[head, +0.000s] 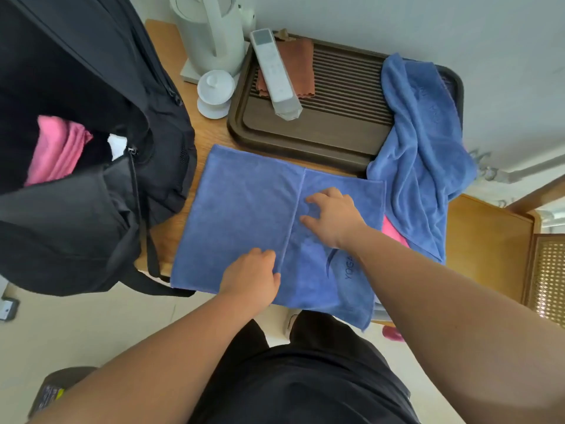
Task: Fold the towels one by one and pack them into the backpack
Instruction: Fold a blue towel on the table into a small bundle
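A blue towel [241, 215] lies spread on the wooden table, one flap folded over so its edge runs down the middle. My left hand [252, 275] pinches that folded edge at the near side. My right hand [331, 217] presses on the towel's right half with spread fingers. A second blue towel [425, 148] lies crumpled at the right, draped over the tray's corner. A pink towel [394, 232] peeks out beneath the two blue ones. The black backpack [91, 179] stands open at the left with a folded pink towel [56, 148] inside.
A dark wooden tea tray [321, 130] sits behind the towel, holding a white remote [275, 71] and a brown cloth [301, 61]. A white kettle [211, 32] and a lidded white cup [215, 93] stand at the back. A wooden chair [489, 246] is on the right.
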The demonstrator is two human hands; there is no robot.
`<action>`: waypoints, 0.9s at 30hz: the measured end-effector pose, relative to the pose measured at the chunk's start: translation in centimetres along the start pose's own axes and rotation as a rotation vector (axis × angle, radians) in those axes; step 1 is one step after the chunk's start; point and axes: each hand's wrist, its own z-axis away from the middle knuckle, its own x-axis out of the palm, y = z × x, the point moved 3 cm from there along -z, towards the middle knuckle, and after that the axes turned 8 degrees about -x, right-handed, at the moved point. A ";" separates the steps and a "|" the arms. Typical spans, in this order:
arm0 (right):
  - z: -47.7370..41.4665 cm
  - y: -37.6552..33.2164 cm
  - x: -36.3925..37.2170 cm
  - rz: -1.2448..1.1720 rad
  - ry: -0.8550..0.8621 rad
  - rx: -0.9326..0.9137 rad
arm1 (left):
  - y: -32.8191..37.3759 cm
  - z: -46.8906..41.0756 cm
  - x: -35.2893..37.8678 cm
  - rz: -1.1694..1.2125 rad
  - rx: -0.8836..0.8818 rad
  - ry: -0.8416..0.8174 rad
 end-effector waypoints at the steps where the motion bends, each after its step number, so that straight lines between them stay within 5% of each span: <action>1: -0.1 -0.3 -0.2 0.016 -0.005 -0.035 | 0.1 0.1 0.3 -0.005 -0.037 0.010; 8: -1.9 -1.4 -0.3 0.065 -0.048 -0.179 | 0.2 1.4 2.7 -0.089 -0.144 0.055; 27: -1.2 -3.3 1.4 0.189 -0.019 -0.153 | -2.6 2.4 2.2 0.025 0.028 0.047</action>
